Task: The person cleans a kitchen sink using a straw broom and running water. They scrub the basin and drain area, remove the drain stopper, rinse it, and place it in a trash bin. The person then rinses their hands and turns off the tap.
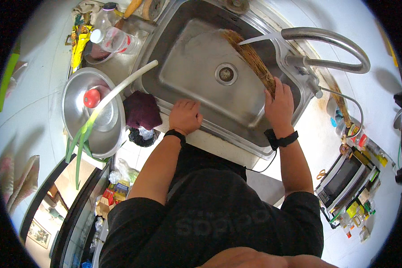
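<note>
My right hand (279,105) grips the lower end of a brown fibrous brush or whisk (251,58), which slants across the right part of the stainless steel sink (194,67). Water runs from the curved metal faucet (335,33) onto the brush's upper half. Fingers curled, my left hand (186,117) rests at the near rim of the sink; nothing shows in it, though the palm side is hidden. The drain (226,74) lies between the hands, farther into the basin.
Left of the sink, a steel bowl (67,114) holds a tomato (91,98), with a leek (120,86) across it. Nearby are a dark purple cloth (142,110) and a plastic bottle (115,38). A microwave oven (343,177) stands at the right.
</note>
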{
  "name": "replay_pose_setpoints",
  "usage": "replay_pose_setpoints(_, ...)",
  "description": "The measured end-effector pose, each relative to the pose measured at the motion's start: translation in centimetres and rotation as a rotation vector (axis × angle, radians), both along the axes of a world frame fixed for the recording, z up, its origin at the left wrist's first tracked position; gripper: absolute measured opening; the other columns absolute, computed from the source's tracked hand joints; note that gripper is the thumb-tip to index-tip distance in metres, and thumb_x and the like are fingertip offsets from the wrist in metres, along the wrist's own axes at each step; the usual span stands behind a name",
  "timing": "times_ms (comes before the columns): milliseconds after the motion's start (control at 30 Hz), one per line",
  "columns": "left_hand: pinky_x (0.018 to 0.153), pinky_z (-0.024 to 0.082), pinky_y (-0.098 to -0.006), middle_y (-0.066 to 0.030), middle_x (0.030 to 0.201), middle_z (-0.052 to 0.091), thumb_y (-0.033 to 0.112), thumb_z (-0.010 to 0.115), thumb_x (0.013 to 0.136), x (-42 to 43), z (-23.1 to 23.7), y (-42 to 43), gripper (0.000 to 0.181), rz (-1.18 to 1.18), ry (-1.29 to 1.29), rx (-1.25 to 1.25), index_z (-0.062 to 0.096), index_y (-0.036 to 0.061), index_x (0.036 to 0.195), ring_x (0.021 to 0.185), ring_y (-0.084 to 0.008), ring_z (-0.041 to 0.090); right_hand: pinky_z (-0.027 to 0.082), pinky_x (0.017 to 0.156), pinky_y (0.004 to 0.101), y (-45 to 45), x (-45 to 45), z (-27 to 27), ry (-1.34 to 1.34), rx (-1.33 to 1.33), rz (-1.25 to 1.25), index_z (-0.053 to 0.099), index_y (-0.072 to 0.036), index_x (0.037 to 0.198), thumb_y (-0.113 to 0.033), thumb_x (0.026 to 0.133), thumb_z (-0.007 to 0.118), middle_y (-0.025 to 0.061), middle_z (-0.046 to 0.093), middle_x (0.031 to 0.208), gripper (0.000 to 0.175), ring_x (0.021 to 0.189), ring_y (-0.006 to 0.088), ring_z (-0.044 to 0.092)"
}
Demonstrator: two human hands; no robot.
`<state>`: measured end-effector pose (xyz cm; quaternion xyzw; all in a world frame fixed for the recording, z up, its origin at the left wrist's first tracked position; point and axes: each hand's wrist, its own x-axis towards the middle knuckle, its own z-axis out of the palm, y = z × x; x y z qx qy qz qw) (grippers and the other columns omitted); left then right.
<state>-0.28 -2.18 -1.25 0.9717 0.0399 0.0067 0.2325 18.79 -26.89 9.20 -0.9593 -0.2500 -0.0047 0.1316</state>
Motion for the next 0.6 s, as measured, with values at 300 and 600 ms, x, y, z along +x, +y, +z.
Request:
replay_pose_setpoints(300,0.098,0.046,-0.0443,-0.013,0.101,0.07,0.019,0.062,0.075,0.0,-0.1,0.0,0.035,-0.011,-0.019,-0.008,0.069,0.0057,0.107,0.103,-0.0306,0.063,0.052,0.079,0.0471,-2.5,-1.7,-1.9,0.305,-0.057,-0.083,0.056,-0.004,0.125,-0.025,0.089,0.068,0.0222,0.061,0.11,0.043,0.096,0.04,0.063)
replay_pose_setpoints(600,0.094,0.049,-0.0456,-0.0136,0.102,0.07,0.017,0.062,0.075,0.0,0.3,-0.1,0.036,-0.02,0.049,-0.013,0.07,0.0061,0.108,0.101,-0.0321,0.064,0.052,0.077,0.0518,0.2,0.8,-10.1,0.458,-0.114,-0.236,0.061,0.0,0.104,-0.034,0.094,0.06,0.0238,0.067,0.093,0.036,0.089,0.0431,0.065)
